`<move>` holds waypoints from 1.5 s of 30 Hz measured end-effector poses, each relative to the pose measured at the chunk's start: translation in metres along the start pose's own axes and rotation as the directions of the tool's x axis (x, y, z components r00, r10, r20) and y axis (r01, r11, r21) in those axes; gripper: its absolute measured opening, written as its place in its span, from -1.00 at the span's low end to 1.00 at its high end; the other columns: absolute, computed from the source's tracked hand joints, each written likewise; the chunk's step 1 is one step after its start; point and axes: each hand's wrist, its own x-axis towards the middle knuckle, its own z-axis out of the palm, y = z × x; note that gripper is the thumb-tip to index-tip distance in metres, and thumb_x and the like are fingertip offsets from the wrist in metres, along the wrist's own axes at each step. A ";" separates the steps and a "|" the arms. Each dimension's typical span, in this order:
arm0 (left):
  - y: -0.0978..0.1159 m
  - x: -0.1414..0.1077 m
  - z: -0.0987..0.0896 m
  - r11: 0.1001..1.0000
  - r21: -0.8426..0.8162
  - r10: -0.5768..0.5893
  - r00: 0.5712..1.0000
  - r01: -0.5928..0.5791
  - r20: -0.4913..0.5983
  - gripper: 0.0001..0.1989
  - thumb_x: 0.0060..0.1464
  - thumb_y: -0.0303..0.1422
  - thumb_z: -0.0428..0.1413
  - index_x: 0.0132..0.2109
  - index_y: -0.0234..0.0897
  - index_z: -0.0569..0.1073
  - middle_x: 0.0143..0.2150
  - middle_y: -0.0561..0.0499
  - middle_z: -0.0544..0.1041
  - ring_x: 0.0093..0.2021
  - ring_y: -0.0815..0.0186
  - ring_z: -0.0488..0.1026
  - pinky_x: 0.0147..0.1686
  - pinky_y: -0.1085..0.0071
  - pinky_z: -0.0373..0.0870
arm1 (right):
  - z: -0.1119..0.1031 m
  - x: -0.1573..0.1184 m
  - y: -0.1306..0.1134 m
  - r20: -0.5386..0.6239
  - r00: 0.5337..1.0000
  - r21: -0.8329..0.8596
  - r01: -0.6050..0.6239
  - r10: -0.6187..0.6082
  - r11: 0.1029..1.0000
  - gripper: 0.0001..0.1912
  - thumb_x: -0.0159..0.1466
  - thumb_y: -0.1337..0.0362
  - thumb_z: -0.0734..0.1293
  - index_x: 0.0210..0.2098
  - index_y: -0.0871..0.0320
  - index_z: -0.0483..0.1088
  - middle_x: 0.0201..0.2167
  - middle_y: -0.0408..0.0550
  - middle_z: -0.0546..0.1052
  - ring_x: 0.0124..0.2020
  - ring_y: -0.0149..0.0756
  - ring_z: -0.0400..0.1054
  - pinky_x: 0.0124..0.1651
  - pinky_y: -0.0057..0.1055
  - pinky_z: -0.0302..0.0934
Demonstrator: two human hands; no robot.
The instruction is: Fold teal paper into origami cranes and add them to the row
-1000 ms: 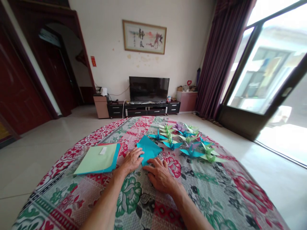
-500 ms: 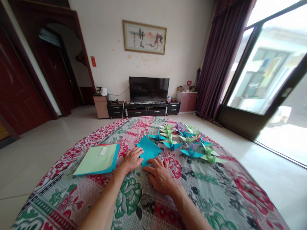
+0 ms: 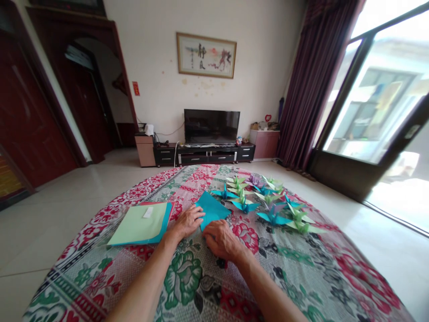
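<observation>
A folded sheet of blue origami paper point(image 3: 212, 209) lies on the patterned tablecloth in front of me. My left hand point(image 3: 190, 221) rests on its left edge, fingers stretched out flat over the paper. At the near edge, my right hand point(image 3: 221, 239) is closed, with curled fingers against the paper; its fingertips are partly hidden. To the left lies a stack of square paper point(image 3: 137, 226), light green on top with blue and red showing beneath. A small white label point(image 3: 148, 212) sits on the stack. Folded paper cranes point(image 3: 274, 216) in blue, green and purple stand to the right.
The round table wears a floral tablecloth point(image 3: 184, 279). Beyond it stand a television point(image 3: 212, 127) on a low black cabinet point(image 3: 194, 158). A purple curtain point(image 3: 304, 89) and a glass door point(image 3: 362, 107) are at the right, dark red doors point(image 3: 30, 116) at the left.
My right hand's fingers, spread out before, are now curled in at the paper's near edge. The left hand stays on the paper. The whole view has shifted slightly.
</observation>
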 end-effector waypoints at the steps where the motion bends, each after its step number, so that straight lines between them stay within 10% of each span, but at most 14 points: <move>1: -0.002 0.001 0.001 1.000 -0.001 0.002 1.000 -0.002 -0.003 -0.70 0.09 -0.32 0.00 -0.05 -0.20 0.49 0.06 -0.03 0.43 0.14 0.22 0.25 0.19 0.25 0.10 | 0.002 0.003 0.001 -0.009 1.000 -0.015 -0.012 0.012 1.000 -0.78 0.24 0.38 0.14 -0.41 0.17 0.42 -0.43 -0.08 0.48 -0.32 -0.36 0.32 -0.15 -0.42 0.03; 16: -0.008 0.006 -0.006 0.998 -0.022 0.054 0.998 -0.054 0.009 -0.73 0.11 -0.28 0.02 -0.08 -0.14 0.51 0.00 0.03 0.44 0.03 0.29 0.31 0.10 0.37 0.18 | 0.022 0.017 -0.002 -0.073 0.984 -0.096 -0.168 0.161 0.981 -0.85 0.26 0.27 0.20 -0.29 0.10 0.41 -0.20 -0.06 0.38 -0.17 -0.29 0.20 -0.15 -0.38 0.04; 45: -0.032 0.042 -0.001 0.933 0.076 -0.328 0.918 0.352 -0.221 -0.75 0.09 -0.33 0.02 -0.14 -0.17 0.54 -0.18 -0.04 0.54 -0.16 0.31 0.45 -0.11 0.45 0.32 | 0.022 0.016 -0.001 -0.069 0.985 -0.051 -0.159 0.156 0.986 -0.87 0.26 0.27 0.20 -0.36 0.09 0.36 -0.24 -0.13 0.48 -0.14 -0.30 0.23 -0.13 -0.39 0.01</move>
